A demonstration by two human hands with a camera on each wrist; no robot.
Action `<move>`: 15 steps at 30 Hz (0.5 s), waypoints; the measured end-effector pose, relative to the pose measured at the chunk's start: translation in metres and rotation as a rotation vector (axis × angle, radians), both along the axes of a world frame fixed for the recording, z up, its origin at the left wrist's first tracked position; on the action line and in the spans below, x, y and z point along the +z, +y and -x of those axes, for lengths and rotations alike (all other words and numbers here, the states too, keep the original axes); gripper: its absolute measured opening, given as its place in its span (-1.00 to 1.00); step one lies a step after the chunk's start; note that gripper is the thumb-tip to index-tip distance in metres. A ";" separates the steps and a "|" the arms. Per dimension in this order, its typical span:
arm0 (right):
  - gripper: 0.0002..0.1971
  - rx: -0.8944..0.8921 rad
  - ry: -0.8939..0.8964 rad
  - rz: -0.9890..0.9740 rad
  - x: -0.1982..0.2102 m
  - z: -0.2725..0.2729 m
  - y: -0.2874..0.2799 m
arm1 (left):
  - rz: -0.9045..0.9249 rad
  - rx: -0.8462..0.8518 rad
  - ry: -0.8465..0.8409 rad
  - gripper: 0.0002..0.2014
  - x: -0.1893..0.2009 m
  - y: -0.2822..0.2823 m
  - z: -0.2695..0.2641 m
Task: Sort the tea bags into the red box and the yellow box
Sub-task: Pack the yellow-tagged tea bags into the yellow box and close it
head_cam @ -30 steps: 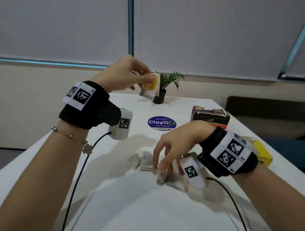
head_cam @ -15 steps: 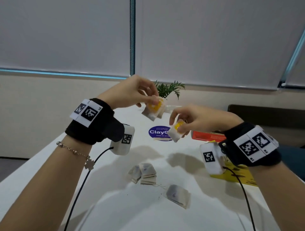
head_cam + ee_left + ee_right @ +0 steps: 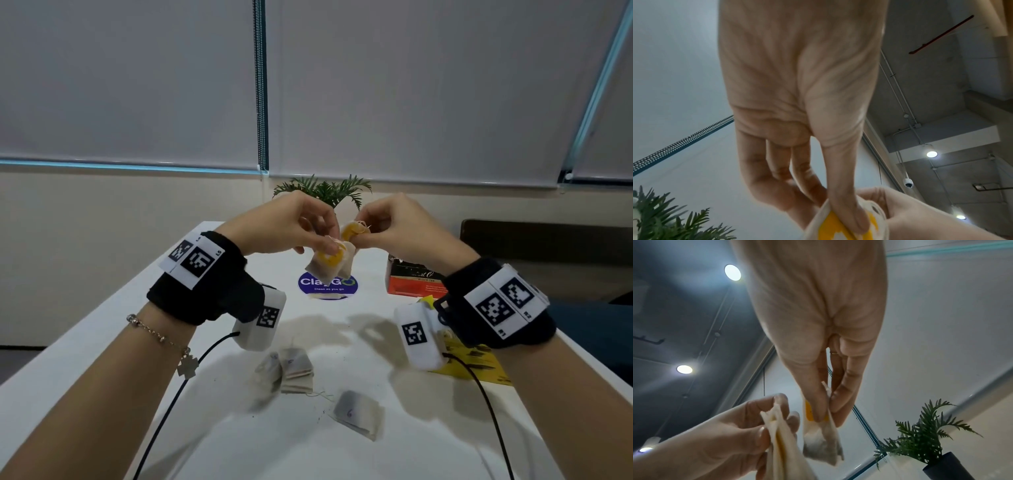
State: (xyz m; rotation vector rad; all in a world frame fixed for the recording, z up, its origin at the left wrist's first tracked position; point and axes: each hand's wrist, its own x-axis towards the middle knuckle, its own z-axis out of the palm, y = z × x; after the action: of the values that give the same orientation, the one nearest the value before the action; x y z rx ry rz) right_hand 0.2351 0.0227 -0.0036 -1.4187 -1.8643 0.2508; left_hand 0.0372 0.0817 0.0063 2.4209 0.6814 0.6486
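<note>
Both hands are raised above the white table (image 3: 102,342), fingertips almost meeting. My left hand (image 3: 320,245) pinches a tea bag with a yellow tag (image 3: 323,267) between thumb and fingers; the left wrist view shows the thumb on its yellow tag (image 3: 834,225). My right hand (image 3: 359,233) pinches a second yellow-tagged tea bag (image 3: 822,443) by its top. Several more tea bags lie on the table: a small pile (image 3: 291,371) and one marked 6 (image 3: 356,414). The red box (image 3: 412,281) stands at the right. The yellow box (image 3: 479,368) lies nearer, partly hidden by my right wrist.
A small potted plant (image 3: 325,190) stands at the table's far end, behind the hands. A round blue ClayGo sticker (image 3: 327,286) lies on the table below the held bags. Cables run from both wrist cameras toward the near edge. A dark chair (image 3: 548,240) is at right.
My right hand lifted a yellow-tagged tea bag from the table pile and carried it up to my left hand. My left hand with its bag moved slightly toward the centre.
</note>
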 end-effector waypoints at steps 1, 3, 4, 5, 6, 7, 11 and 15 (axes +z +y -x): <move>-0.86 0.002 -0.001 0.015 0.000 0.002 -0.001 | -0.006 -0.003 -0.001 -0.89 -0.001 0.000 -0.001; -0.94 0.002 0.000 0.039 0.000 0.006 -0.002 | -0.035 0.010 -0.017 -0.89 -0.001 -0.002 -0.002; -0.95 0.009 0.002 0.042 0.000 0.007 -0.003 | -0.053 0.020 -0.031 -0.88 -0.001 -0.003 -0.003; -0.94 0.019 0.005 0.042 0.000 0.008 -0.003 | -0.069 0.032 -0.049 -0.87 -0.001 -0.003 -0.003; -0.94 0.027 0.012 0.042 0.000 0.008 -0.003 | -0.083 0.045 -0.069 -0.87 -0.001 -0.003 -0.004; -0.95 0.027 0.020 0.044 -0.001 0.008 -0.003 | -0.093 0.055 -0.086 -0.87 -0.001 -0.003 -0.004; -0.81 0.023 0.109 0.031 0.000 0.008 -0.004 | -0.088 0.080 -0.123 -0.90 -0.003 0.000 -0.004; -0.76 0.040 0.124 0.019 0.001 0.009 -0.004 | -0.093 0.107 -0.174 -0.90 -0.004 0.002 -0.004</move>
State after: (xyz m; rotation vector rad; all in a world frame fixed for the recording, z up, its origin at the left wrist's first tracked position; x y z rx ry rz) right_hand 0.2263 0.0186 -0.0025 -1.3489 -1.7945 0.3693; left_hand 0.0413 0.0841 0.0025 2.3887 0.7261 0.9420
